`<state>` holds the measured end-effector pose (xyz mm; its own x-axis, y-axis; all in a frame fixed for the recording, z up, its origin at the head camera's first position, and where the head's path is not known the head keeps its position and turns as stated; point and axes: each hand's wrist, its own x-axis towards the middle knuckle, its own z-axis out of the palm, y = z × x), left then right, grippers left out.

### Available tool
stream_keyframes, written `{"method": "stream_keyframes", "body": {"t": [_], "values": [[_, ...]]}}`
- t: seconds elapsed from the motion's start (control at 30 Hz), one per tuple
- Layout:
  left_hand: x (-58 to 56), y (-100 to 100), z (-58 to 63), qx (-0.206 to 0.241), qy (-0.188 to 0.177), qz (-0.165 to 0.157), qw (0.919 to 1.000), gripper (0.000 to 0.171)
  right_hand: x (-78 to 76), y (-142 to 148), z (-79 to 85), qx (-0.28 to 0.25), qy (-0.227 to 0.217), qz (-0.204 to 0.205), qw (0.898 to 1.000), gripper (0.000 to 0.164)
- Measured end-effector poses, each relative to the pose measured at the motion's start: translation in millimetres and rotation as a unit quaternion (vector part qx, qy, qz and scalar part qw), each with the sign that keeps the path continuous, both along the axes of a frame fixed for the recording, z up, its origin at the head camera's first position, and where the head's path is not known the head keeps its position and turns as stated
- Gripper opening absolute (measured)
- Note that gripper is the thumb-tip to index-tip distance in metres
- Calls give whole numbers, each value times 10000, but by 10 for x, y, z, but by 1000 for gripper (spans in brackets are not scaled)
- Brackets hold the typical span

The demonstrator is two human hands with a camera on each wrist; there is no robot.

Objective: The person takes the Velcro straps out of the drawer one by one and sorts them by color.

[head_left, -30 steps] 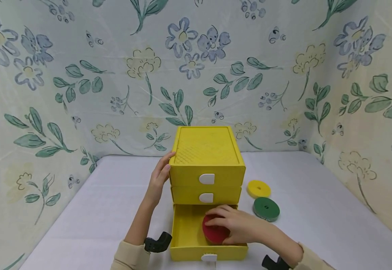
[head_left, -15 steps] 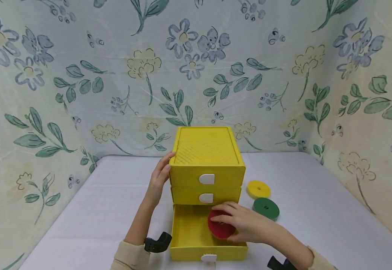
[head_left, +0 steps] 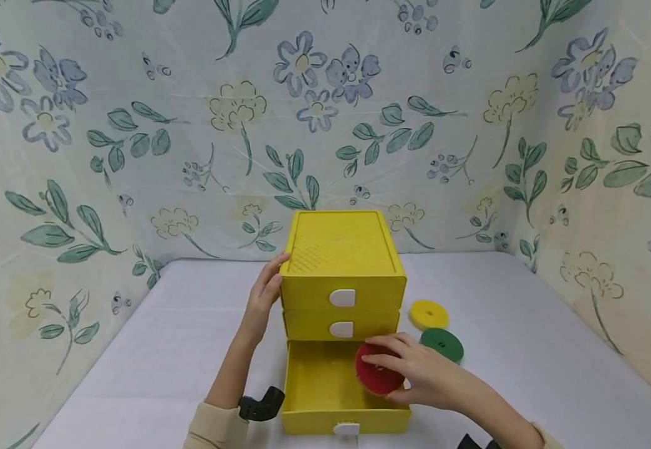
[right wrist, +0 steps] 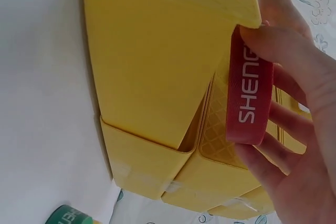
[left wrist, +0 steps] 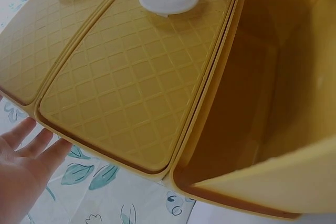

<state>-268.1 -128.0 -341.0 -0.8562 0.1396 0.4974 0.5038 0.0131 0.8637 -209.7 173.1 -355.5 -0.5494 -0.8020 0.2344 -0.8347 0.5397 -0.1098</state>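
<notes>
My left hand rests against the left side of a yellow drawer cabinet, its fingertips touching the side edge in the left wrist view. The cabinet's bottom drawer is pulled out; the two drawers above are closed. My right hand pinches a thick red disc between thumb and fingers, over the right side of the open drawer. In the right wrist view the disc's rim carries white letters, partly hidden by my thumb. A small hole marks the disc's middle.
Right of the cabinet, a yellow disc and a green disc lie on the white tabletop. White tabs serve as drawer handles. A floral cloth hangs behind and at the sides.
My right hand has moved right and slightly up with the red disc, from the drawer's middle to its right side. The left hand stays at the cabinet.
</notes>
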Motion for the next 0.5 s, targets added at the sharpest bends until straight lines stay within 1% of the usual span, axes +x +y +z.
{"method": "stream_keyframes", "body": {"t": [0.13,0.2,0.5], "values": [[1,3,0,-5,-16,16,10000,45,13,47,-28,-257,409,-28,9988,54],[1,4,-2,-9,-26,20,10000,44,24,69,-38,-357,529,-84,9979,55],[17,1,-5,-22,-2,3,10000,45,103,155,-65,-566,641,-601,9945,62]]}}
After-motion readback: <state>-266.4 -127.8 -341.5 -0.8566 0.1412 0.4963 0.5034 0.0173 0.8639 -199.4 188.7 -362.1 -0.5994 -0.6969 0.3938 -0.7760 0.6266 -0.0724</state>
